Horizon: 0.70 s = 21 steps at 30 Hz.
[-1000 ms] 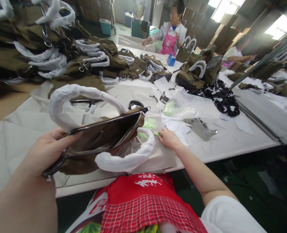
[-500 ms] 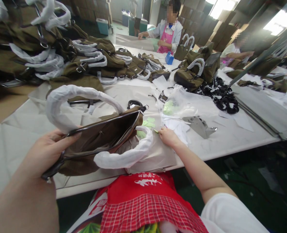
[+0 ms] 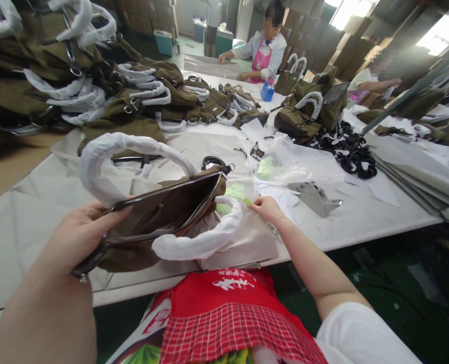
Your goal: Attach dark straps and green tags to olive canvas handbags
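An olive-brown handbag [image 3: 131, 260] lies tilted in front of me, its zip undone and its dark lining showing. Both of its handles are wrapped in white; the far handle [image 3: 91, 167] arches up and the near handle [image 3: 197, 245] curves toward me. My left hand [image 3: 82, 227] grips the bag's left end, thumb over the zipper edge. To the right of the bag, my right hand [image 3: 268, 208] pinches a small yellow-green paper slip [image 3: 247, 201] between thumb and fingertips. Beside it, more light-green slips [image 3: 236, 191] lie on the table, partly behind the near handle.
Olive bags [image 3: 148, 93] are heaped at the back left, with more bags [image 3: 296, 119] at the back right. White papers [image 3: 281, 197], a metal piece [image 3: 315, 197] and black straps [image 3: 355, 162] lie to the right. A co-worker [image 3: 264, 53] in a pink apron stands across the table.
The slip in my right hand is turned and shows more of its face. The bag stays in my left hand. The view has shifted slightly, and the co-worker's nearer hand has lowered.
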Motion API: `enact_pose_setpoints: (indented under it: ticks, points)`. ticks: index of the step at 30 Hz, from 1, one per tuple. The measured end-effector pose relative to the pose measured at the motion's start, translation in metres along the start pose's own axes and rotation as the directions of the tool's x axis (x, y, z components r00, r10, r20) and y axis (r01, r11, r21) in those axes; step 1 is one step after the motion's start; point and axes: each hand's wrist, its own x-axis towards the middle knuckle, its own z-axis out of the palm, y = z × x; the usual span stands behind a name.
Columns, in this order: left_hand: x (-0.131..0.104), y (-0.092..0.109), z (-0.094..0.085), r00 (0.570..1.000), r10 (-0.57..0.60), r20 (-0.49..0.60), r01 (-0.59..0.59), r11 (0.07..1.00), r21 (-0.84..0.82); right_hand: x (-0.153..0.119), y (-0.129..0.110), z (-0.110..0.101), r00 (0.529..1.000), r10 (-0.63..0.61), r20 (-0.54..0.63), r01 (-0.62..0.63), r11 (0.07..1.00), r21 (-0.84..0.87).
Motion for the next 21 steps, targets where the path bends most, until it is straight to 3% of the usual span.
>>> enact_pose_setpoints:
  ticks: [10, 15, 21]
  points:
    - [0.0032, -0.0041, -0.0017, 1.000, 0.023, -0.007, -0.023, 1.000, -0.001, -0.0053, -0.0014, 0.0101, 0.995, -0.014, 0.099, -0.026, 0.917, 0.398]
    - [0.0030, -0.0057, -0.0039, 1.000, 0.003, 0.004, -0.003, 1.000, 0.009, -0.0075, -0.0015, 0.0083, 0.991, -0.004, 0.130, -0.053, 0.901, 0.430]
    - [0.0005, -0.0028, -0.0019, 1.000, 0.005, -0.015, -0.005, 1.000, -0.008, -0.0098, -0.0046, 0.0095, 0.988, -0.024, 0.153, -0.032, 0.936, 0.351]
